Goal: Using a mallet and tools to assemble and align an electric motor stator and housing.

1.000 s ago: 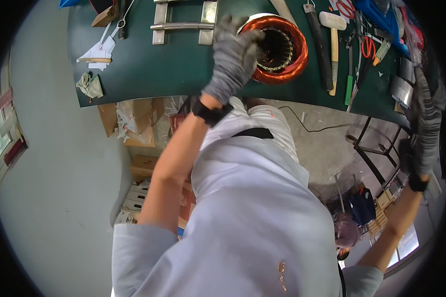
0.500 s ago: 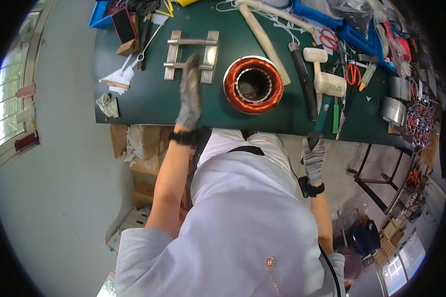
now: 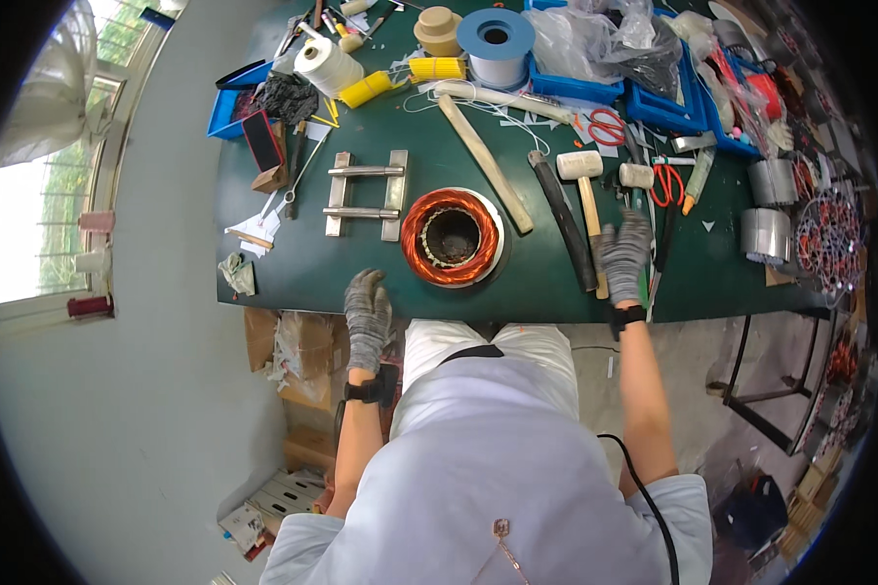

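Both hands wear grey knitted gloves. My left hand (image 3: 368,317) hangs at the table's front edge, fingers loosely bent and apart, with nothing in it. My right hand (image 3: 626,255) lies over the handle of a mallet (image 3: 637,175) with a pale head, its fingers stretched out; the palm side is hidden. Left of it rests a second mallet (image 3: 580,166) with a wooden handle. Between the hands stands a motor stator (image 3: 421,239) with a ring of copper windings and a dark hollow centre. Behind my left hand sits a metal stand (image 3: 338,195) with two crossbars.
A black rod (image 3: 563,222) and a wooden stick (image 3: 486,164) lie right of the stator. Red-handled scissors (image 3: 669,185) are beyond my right hand. Blue bins (image 3: 576,90), thread spools (image 3: 328,64) and a blue-flanged reel (image 3: 496,68) line the back. Metal cores (image 3: 766,236) stand at right.
My right hand has moved forward over the table, and the mallet it held now lies there. My left hand has drawn back from the metal stand toward the front edge. The view has shifted.
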The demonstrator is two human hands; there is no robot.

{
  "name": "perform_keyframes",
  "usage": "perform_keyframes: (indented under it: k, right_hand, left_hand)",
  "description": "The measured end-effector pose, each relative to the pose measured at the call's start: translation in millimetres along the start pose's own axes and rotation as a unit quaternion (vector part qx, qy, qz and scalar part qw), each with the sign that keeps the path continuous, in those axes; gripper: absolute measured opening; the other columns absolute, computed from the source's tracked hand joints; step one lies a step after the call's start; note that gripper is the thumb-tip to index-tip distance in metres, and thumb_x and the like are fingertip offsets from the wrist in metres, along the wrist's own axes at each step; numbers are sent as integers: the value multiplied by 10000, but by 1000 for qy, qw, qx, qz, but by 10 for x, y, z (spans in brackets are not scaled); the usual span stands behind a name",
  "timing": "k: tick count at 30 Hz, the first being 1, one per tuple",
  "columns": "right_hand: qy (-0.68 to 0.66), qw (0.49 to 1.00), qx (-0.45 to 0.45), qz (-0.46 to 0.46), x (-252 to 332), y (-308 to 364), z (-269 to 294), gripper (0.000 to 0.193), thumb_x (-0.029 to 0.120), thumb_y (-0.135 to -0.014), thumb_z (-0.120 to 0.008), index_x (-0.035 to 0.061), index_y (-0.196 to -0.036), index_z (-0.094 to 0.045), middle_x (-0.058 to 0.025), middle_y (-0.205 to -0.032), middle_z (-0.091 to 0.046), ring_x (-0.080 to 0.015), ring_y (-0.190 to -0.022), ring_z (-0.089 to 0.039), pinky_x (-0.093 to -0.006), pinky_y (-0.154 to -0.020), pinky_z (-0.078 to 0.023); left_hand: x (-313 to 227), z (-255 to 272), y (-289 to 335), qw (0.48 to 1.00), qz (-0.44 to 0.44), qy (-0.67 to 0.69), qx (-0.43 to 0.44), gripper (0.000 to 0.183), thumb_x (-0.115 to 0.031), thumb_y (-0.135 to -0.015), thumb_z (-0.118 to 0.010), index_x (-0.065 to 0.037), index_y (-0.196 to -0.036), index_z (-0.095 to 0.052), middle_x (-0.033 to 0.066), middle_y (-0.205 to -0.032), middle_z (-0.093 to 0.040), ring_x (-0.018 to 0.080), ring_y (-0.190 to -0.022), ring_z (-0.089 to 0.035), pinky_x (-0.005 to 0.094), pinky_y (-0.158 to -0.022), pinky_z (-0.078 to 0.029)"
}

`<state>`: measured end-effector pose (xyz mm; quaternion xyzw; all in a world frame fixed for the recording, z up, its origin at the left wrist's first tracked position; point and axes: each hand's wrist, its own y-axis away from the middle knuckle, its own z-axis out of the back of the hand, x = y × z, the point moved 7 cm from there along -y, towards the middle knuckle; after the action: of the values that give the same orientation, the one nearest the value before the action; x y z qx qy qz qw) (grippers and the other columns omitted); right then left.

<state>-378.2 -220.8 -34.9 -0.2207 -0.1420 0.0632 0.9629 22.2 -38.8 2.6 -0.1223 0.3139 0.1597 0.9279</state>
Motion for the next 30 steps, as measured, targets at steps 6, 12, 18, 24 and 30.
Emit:
perform_keyframes:
  k: [6, 12, 18, 24, 30]
  right_hand:
    - [-60, 988, 130, -62, 821, 132, -800, 422, 275, -727, -615, 107, -1102, -520, -178, -1006, -536, -348, -954, -499, -443, -844, -396]
    - [-55, 967, 245, 33, 1581, -550, -1218, 653, 319, -699, -652, 152, -1282, -409, -104, -1255, -458, -289, -1048, -490, -391, -897, -398]
    - [-22, 939, 342, -10, 1625, -711, -1457, 703, 270, -686, -678, 120, -1297, -366, -83, -1281, -458, -290, -1106, -480, -390, -906, -411]
    - [41, 936, 347, 40, 1216, -584, -1762, 684, 274, -667, -675, 32, -1252, -415, -133, -1366, -344, -328, -1174, -428, -364, -964, -376]
    - [-430, 892, 127, 56, 1016, -481, -1160, 505, 203, -762, -584, -7, -1199, -445, -219, -1180, -509, -325, -1228, -358, -351, -996, -332]
  left_hand:
    - [508, -306, 232, 992, 119, -16, 36, 221, -95, -775, -518, -82, -983, -593, 158, -1043, -543, 328, -1001, -497, 407, -885, -392]
    - [218, -312, 170, 994, 88, -56, 37, 214, -100, -772, -528, -78, -974, -597, 159, -1042, -546, 311, -986, -510, 400, -871, -410]
    - [-123, -351, -209, 972, 119, 199, -48, 280, -117, -838, -520, -31, -1104, -512, 144, -1084, -525, 266, -1018, -502, 343, -894, -402]
    - [-600, -709, -506, 995, 6, 73, -73, 563, -108, -761, -580, 4, -1260, -344, 204, -1148, -467, 349, -1069, -461, 384, -932, -373]
    - [-490, -663, -549, 990, 13, 105, -93, 576, -73, -730, -565, -10, -1261, -350, 226, -1158, -454, 375, -1077, -442, 406, -935, -365]
